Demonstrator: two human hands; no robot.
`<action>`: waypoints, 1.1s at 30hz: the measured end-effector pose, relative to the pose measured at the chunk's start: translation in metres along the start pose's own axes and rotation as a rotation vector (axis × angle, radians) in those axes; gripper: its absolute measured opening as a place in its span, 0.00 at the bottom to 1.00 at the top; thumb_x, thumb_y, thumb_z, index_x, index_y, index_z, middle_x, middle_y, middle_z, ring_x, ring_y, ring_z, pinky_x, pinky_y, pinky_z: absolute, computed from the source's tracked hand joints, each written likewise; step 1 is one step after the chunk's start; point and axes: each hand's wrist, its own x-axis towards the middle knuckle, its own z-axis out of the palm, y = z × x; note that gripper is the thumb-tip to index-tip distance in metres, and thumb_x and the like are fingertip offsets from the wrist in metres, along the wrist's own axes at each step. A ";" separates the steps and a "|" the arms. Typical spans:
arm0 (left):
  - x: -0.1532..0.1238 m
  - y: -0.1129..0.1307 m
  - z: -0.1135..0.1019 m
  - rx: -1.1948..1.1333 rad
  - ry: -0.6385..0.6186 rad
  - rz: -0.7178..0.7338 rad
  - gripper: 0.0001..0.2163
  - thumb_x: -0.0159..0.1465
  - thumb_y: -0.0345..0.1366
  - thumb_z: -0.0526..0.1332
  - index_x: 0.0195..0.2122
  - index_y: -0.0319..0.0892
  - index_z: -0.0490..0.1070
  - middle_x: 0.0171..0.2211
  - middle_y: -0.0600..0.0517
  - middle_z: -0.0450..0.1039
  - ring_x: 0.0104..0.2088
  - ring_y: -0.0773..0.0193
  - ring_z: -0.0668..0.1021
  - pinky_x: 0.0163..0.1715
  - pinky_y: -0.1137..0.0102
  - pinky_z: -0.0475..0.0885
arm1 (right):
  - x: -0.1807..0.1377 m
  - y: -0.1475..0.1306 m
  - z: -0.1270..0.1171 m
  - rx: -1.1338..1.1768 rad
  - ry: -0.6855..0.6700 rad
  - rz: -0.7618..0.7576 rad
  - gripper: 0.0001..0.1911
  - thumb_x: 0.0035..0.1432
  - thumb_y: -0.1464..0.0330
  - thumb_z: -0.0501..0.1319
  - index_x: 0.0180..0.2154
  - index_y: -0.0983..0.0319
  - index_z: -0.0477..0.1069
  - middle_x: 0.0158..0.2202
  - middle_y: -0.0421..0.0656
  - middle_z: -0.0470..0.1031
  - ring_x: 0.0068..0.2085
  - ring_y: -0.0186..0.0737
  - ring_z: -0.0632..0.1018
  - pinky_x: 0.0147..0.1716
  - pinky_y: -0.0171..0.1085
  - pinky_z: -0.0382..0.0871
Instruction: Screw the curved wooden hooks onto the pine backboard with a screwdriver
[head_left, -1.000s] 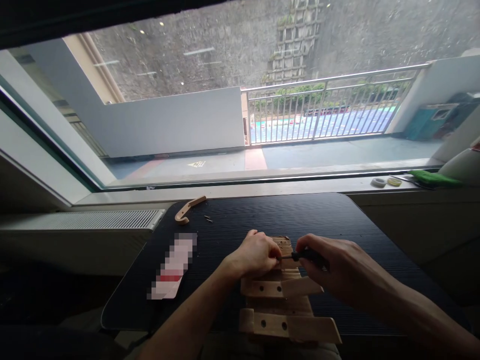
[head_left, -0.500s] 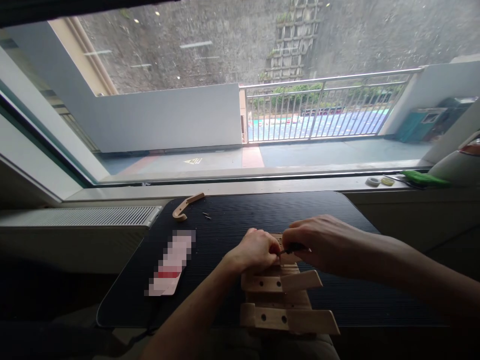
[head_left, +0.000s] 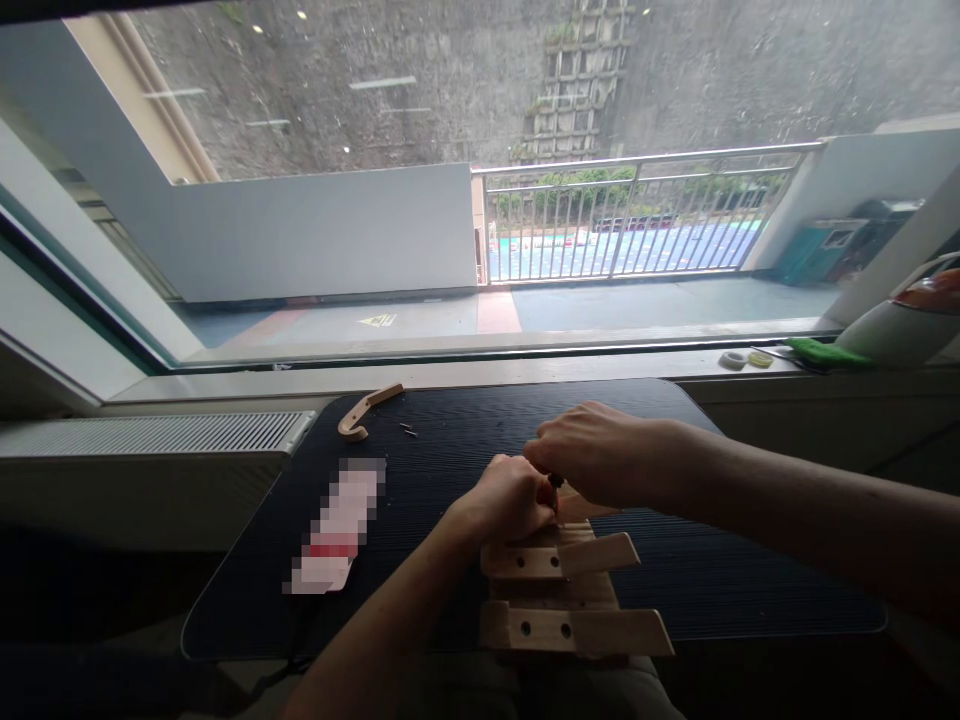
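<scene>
A light wooden rack (head_left: 570, 595) with hook pieces screwed onto it lies at the near edge of the black table (head_left: 465, 440). My left hand (head_left: 510, 500) is closed in a pinch at the rack's far end; what it pinches is too small to name. My right hand (head_left: 592, 455) is wrapped over the top of a dark-handled screwdriver (head_left: 556, 483), which stands nearly upright with its tip at my left fingers. Most of the handle is hidden under my palm.
A loose wooden hook (head_left: 366, 410) and two small screws (head_left: 409, 431) lie at the table's far left. A blurred-out packet (head_left: 336, 528) lies left of my hands. A radiator grille (head_left: 150, 433) runs at left; tape rolls (head_left: 742, 359) and a green cloth (head_left: 825, 351) sit on the windowsill.
My right hand swung up and to the left, turning the screwdriver from lying nearly flat to standing upright over the rack's far end. My left hand stayed pinched in place.
</scene>
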 end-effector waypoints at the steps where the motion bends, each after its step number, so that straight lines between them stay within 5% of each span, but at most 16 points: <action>1: 0.000 -0.001 0.001 -0.004 0.000 0.009 0.09 0.57 0.36 0.57 0.26 0.42 0.76 0.26 0.53 0.77 0.27 0.66 0.74 0.30 0.73 0.63 | 0.001 0.000 0.000 -0.009 -0.007 0.020 0.13 0.50 0.81 0.57 0.38 0.66 0.74 0.34 0.46 0.76 0.36 0.39 0.75 0.26 0.34 0.55; 11: 0.000 0.002 -0.003 -0.012 0.009 0.024 0.09 0.58 0.36 0.57 0.25 0.43 0.76 0.29 0.54 0.78 0.28 0.67 0.75 0.28 0.74 0.62 | 0.007 0.000 0.007 -0.049 0.016 0.115 0.06 0.54 0.73 0.58 0.29 0.64 0.74 0.29 0.45 0.76 0.32 0.40 0.76 0.23 0.34 0.52; 20: 0.002 -0.001 0.001 0.045 -0.028 -0.019 0.12 0.59 0.43 0.56 0.30 0.43 0.76 0.34 0.51 0.79 0.38 0.57 0.77 0.36 0.69 0.66 | 0.001 -0.006 0.003 -0.055 0.019 0.021 0.08 0.52 0.77 0.59 0.35 0.64 0.75 0.34 0.46 0.76 0.33 0.39 0.75 0.22 0.34 0.51; 28: 0.001 -0.001 0.001 0.013 0.012 0.001 0.09 0.57 0.39 0.57 0.26 0.43 0.75 0.29 0.53 0.79 0.32 0.63 0.77 0.28 0.72 0.64 | 0.005 -0.003 0.009 -0.029 0.036 0.093 0.09 0.55 0.74 0.57 0.27 0.66 0.74 0.25 0.46 0.75 0.28 0.37 0.74 0.22 0.33 0.51; 33: 0.001 0.001 -0.001 -0.011 -0.005 -0.048 0.09 0.57 0.39 0.58 0.27 0.41 0.75 0.29 0.52 0.78 0.31 0.64 0.77 0.29 0.73 0.65 | 0.002 -0.006 0.006 -0.040 0.035 0.093 0.06 0.54 0.74 0.59 0.33 0.65 0.75 0.30 0.45 0.76 0.31 0.40 0.75 0.23 0.33 0.53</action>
